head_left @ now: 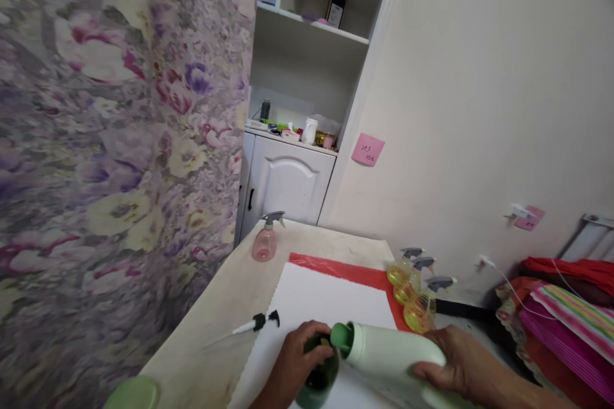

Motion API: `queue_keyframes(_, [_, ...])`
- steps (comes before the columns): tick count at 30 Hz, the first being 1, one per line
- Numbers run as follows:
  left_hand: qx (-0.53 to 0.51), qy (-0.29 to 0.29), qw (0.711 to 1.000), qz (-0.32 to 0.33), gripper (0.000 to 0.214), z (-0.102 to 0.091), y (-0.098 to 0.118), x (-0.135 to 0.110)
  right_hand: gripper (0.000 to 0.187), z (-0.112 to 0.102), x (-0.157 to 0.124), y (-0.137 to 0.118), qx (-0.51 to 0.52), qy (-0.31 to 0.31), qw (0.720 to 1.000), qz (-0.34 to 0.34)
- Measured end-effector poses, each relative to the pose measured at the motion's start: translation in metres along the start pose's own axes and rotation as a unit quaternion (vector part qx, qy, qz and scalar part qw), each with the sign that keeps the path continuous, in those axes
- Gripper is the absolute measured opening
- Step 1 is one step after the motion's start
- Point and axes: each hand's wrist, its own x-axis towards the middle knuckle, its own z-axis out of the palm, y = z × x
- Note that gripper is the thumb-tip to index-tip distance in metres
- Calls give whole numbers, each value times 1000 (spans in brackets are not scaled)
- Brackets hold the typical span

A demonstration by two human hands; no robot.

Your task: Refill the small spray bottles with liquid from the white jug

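Note:
My left hand [300, 361] is closed around a dark green bottle [320, 383] that stands at the front of the white sheet. My right hand [455, 361] grips a pale green jug [391, 354], tipped nearly level with its green spout at the mouth of the dark bottle. Whether liquid is flowing out cannot be made out. A black-and-white pump top [259, 321] with a long thin tube lies left of the hands. At the lower left edge a round pale green cap [132, 393] is partly cut off.
A pink spray bottle [265, 243] stands at the table's back left. Several yellow spray bottles [407, 287] line the right side. The white sheet [330, 294] lies over a red cloth [336, 263]. A floral curtain [119, 172] hangs left; a cabinet [288, 176] stands behind.

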Motion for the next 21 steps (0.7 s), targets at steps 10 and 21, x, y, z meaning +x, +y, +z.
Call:
queue_keyframes(10, [-5, 2, 1000, 2, 21, 0, 4, 1, 35, -4, 5, 0, -84, 21, 996, -38])
queue_keyframes(21, [-3, -2, 1000, 2, 23, 0, 2, -1, 35, -10, 5, -6, -138, 63, 985, -82])
